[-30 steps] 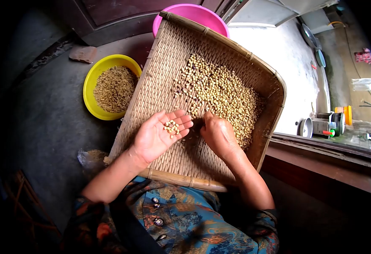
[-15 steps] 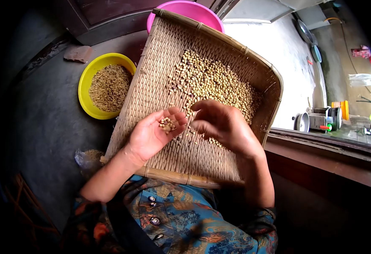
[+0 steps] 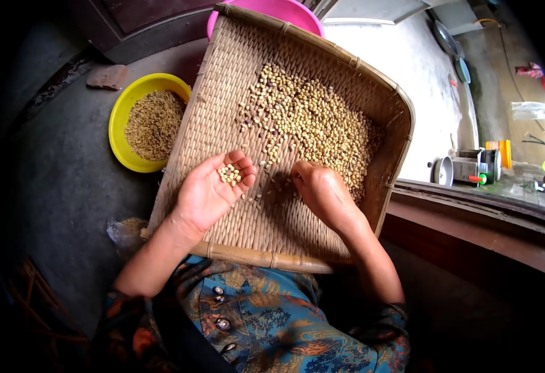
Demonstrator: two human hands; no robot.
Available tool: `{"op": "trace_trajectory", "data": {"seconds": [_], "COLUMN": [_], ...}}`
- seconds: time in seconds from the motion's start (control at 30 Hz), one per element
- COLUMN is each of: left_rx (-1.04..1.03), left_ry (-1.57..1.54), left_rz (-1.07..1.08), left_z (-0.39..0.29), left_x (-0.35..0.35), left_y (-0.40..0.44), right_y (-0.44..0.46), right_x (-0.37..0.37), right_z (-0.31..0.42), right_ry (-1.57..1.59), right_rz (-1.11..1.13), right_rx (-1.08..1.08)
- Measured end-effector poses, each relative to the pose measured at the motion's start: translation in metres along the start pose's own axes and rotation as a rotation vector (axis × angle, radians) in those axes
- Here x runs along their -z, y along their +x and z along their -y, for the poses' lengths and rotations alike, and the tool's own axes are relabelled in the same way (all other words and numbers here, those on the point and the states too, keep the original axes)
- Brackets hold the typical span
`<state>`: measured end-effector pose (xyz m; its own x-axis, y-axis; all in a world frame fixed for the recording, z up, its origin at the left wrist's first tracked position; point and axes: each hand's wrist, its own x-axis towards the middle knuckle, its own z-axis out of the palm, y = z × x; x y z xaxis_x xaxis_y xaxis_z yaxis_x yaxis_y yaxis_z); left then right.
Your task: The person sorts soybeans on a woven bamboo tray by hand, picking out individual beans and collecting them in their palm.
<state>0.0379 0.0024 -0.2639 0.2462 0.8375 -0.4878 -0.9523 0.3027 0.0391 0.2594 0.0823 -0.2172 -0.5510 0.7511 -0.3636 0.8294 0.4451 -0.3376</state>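
My left hand is palm up and cupped around a small handful of pale yellow soybeans, above the lower left of a woven bamboo winnowing tray. My right hand is lowered over the tray's middle, its fingers curled together and pointing down by a few scattered beans. Its fingertips are partly hidden, so I cannot make out what is between them. A wide spread of soybeans, with some darker ones among them, covers the tray's upper right part. The tray rests in front of my body.
A yellow basin holding small brownish pieces stands on the floor at the left. Beyond it lies a brick. A pink basin sits behind the tray. Left of the tray is a clear plastic bag. A sill borders the right side.
My right hand has moved down from beside the left hand to the tray, and its fingers have closed together. My left hand has shifted slightly left, still cupping beans.
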Motion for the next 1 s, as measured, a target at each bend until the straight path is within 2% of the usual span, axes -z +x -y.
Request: {"op": "trace_trajectory", "data": {"seconds": [0.07, 0.17, 0.2, 0.3, 0.37, 0.43, 0.57, 0.63, 0.7, 0.77, 0.87, 1.0], "left_rx": [0.001, -0.023, -0.034, -0.064, -0.102, -0.140, -0.153, -0.148, -0.144, -0.139, -0.121, -0.101], "left_ry": [-0.014, -0.014, -0.010, -0.017, -0.020, -0.021, -0.041, -0.042, -0.042, -0.041, -0.030, -0.013], "left_rz": [0.013, 0.003, -0.004, -0.008, -0.015, 0.010, -0.022, -0.013, -0.017, -0.033, -0.040, -0.077], "left_z": [0.000, -0.002, -0.002, -0.010, -0.015, -0.019, -0.021, -0.020, -0.019, -0.018, -0.017, -0.013], "left_x": [0.001, 0.000, 0.000, -0.002, -0.003, -0.001, -0.001, -0.001, -0.002, -0.002, 0.000, -0.001], "left_y": [0.000, 0.000, 0.000, -0.001, -0.003, -0.002, -0.002, -0.002, -0.002, -0.002, 0.000, -0.003], "right_y": [0.002, 0.006, 0.003, 0.004, -0.002, -0.013, -0.039, -0.050, -0.056, -0.054, -0.037, -0.023], "right_x": [-0.003, -0.021, -0.017, -0.001, 0.016, 0.026, 0.025, 0.020, 0.012, 0.002, -0.010, -0.019], "right_z": [0.006, 0.014, 0.018, 0.026, 0.019, 0.008, -0.005, -0.007, -0.005, -0.001, 0.003, 0.014], "right_ry": [0.010, 0.214, 0.302, 0.507, 0.561, 0.550, 0.298, 0.247, 0.264, 0.276, 0.119, -0.095], "right_rz": [0.083, 0.015, 0.047, 0.007, 0.007, 0.054, 0.005, 0.087, 0.100, -0.030, -0.095, -0.017], "right_rx": [-0.027, 0.102, 0.208, 0.197, 0.085, -0.017, -0.041, -0.076, -0.043, 0.031, 0.211, 0.318]}}
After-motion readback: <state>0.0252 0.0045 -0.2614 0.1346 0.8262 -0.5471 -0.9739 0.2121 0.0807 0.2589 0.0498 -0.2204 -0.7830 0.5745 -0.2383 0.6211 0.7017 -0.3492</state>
